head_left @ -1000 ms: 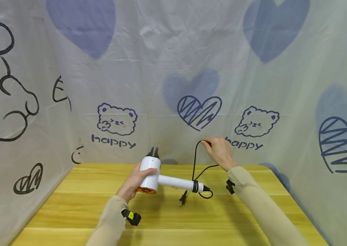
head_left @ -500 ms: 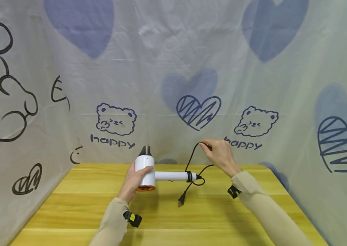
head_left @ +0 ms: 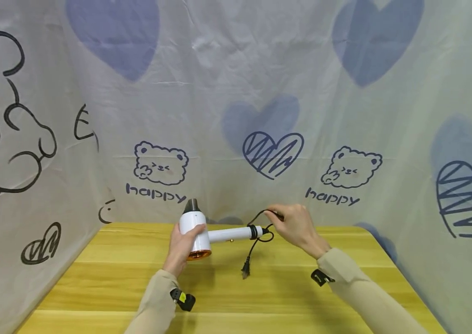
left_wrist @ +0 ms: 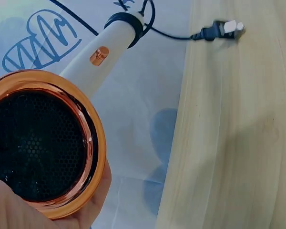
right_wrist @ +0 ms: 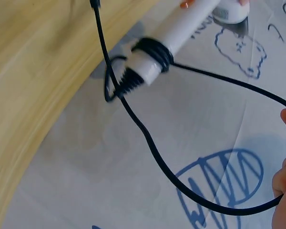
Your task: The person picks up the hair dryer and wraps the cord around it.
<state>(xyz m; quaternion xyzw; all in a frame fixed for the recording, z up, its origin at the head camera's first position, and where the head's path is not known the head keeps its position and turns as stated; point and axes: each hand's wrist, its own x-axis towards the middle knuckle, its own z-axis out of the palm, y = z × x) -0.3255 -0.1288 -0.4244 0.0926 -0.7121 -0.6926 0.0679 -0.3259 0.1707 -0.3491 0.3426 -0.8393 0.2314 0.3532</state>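
Observation:
A white hair dryer (head_left: pixel 194 228) with a dark nozzle and a copper-coloured rear ring is held above the table by my left hand (head_left: pixel 179 248), which grips its barrel. The handle (head_left: pixel 229 234) points right, and black cord is coiled around its end. My right hand (head_left: pixel 296 227) pinches the black cord (right_wrist: pixel 229 80), which runs from the coil to the fingers and loops back out. From the cord's free end the plug (head_left: pixel 245 269) dangles over the table. In the left wrist view the rear grille (left_wrist: pixel 35 143) faces the camera, with part of the hand under it.
The wooden table (head_left: pixel 236 306) lies beneath both hands. Behind it and at both sides hangs a pale cloth (head_left: pixel 227 60) printed with hearts and bears. Each wrist wears a small black camera mount.
The hair dryer has shifted left, and its handle has swung from sloping down to slightly up. My right hand has lowered with the cord, bringing its fingers closer to the handle's end.

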